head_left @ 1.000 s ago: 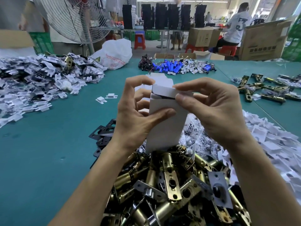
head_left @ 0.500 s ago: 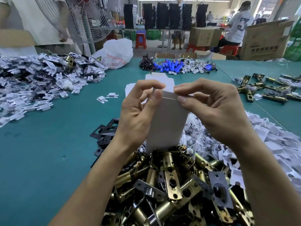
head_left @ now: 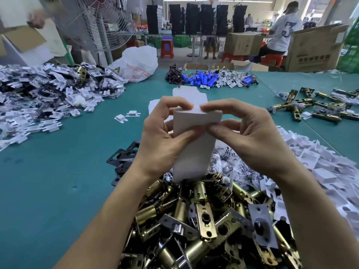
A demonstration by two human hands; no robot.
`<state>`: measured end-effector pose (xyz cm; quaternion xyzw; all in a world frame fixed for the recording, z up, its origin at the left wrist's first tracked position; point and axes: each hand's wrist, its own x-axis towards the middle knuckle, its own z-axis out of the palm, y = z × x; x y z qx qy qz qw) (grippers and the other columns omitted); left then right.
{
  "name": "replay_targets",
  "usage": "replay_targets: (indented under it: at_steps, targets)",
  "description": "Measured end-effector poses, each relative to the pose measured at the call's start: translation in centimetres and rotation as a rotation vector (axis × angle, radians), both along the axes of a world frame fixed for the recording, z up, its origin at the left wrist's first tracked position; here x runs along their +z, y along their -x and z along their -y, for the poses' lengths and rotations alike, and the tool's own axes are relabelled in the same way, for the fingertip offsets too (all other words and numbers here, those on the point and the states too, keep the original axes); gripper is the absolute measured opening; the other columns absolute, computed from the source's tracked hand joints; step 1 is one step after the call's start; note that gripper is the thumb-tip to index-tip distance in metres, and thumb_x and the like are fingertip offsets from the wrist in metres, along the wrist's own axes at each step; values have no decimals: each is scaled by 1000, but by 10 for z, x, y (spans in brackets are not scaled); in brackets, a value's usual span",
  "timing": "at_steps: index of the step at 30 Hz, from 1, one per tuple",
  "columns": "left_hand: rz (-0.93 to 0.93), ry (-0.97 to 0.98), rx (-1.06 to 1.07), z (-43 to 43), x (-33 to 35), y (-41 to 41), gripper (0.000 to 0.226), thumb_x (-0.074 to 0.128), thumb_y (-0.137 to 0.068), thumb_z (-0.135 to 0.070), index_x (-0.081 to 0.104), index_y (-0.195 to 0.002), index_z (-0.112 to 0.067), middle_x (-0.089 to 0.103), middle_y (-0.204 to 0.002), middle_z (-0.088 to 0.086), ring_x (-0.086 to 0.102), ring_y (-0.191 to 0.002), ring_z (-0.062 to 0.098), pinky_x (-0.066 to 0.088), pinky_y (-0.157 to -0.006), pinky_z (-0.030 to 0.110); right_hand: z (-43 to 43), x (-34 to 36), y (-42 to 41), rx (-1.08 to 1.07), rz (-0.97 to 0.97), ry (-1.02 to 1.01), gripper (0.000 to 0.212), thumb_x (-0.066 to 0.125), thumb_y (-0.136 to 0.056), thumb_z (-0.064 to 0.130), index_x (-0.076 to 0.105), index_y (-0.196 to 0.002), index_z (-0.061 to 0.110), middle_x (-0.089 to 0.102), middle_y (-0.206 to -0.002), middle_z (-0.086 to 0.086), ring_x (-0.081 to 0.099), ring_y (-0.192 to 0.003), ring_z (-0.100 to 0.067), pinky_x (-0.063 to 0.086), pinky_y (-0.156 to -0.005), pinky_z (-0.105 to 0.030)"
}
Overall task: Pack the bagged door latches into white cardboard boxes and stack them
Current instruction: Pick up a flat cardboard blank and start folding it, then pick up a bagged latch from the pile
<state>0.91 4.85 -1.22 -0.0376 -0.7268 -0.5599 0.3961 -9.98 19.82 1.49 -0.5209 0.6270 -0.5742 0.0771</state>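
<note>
Head view shows your left hand (head_left: 161,136) and right hand (head_left: 250,136) both gripping the top end of a tall white cardboard box (head_left: 194,152). You hold it upright just above the near heap of brass and steel door latches (head_left: 204,220) on the teal counter (head_left: 58,191). Your left thumb presses the front face while its fingers curl over the top; your right thumb and forefinger pinch the closing flap at the upper right corner.

To close it well, I judge you should brace the body with the left thumb so the walls hold square, then feed the flap's tuck straight down inside the front wall. Pushed at an angle, the thin card may crease or bulge. Check that the lid sits flush before letting go.

Much is hidden from you here. The walls conceal whether a bagged latch is inside, and the box's lower end is lost behind the heap. Whether the heaped latches wear clear bags is hard to tell through the glare. The flat white card pieces (head_left: 186,93) beyond your hands are mostly covered.
</note>
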Motion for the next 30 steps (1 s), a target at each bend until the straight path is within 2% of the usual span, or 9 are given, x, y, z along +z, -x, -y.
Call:
replay_targets:
  at_steps: [3,7,11,14,16,19,23,27,30]
  targets:
    - [-84,80,74,0,1,-1,46,82,-77,-6,56,-106,-30,64,-102,3,67,-85,9,54,-68,21,-3,3,-1,3,-28,0,50,69,-88,1,61,-126,31,68,-115,6,71,-96,-16,58,-90,-33]
    - [-57,217,316,1,3,0,60,90,-70,-28,47,-112,-36,58,-101,-3,60,-94,15,51,-74,29,-4,5,-3,-90,-78,12,49,73,-84,1,59,-123,29,68,-116,8,69,-100,-9,60,-84,-32]
    - [10,-23,517,8,10,-5,58,77,-66,-62,43,-100,-29,42,-84,-5,42,-74,11,41,-65,28,-4,8,-4,-182,-76,204,46,72,-83,-3,56,-116,26,63,-122,3,64,-116,-14,60,-82,-27]
    - [320,-476,264,10,17,-6,68,57,-66,-85,53,-81,-19,49,-69,-3,48,-57,13,41,-53,29,-4,9,-6,-122,-67,314,44,75,-81,2,54,-112,23,62,-121,-2,64,-117,-16,57,-92,-32]
    - [564,-673,-124,7,18,-6,93,43,-65,-94,65,-101,-12,66,-80,6,64,-67,21,53,-58,31,0,6,-10,-48,-149,269,41,74,-81,2,53,-110,23,62,-121,-5,63,-119,-17,55,-96,-38]
    - [485,-840,-554,8,14,-6,94,35,-74,-89,63,-131,-19,64,-126,18,61,-111,39,54,-90,58,7,-1,-20,19,-206,126,43,72,-77,-12,57,-101,20,66,-118,-5,63,-117,-14,56,-94,-39]
    - [315,-1066,-702,9,16,-9,81,56,-75,-75,68,-121,-9,67,-114,15,65,-106,34,58,-83,54,9,-3,-27,37,-285,-47,39,74,-75,-8,56,-100,17,66,-123,4,62,-118,-11,58,-74,-25]
    - [268,-1130,-462,5,16,-7,54,73,-71,-54,72,-95,-6,64,-87,9,66,-70,21,60,-74,49,8,-1,-30,19,-404,-332,24,76,-79,29,58,-96,25,58,-138,10,43,-123,15,41,-96,-4]
    - [288,-1025,-107,7,17,-3,67,80,-64,-55,65,-113,-12,60,-87,2,61,-75,15,59,-79,40,-2,5,-29,-54,-516,-545,29,66,-84,50,62,-106,33,64,-120,19,54,-106,10,47,-91,-20]
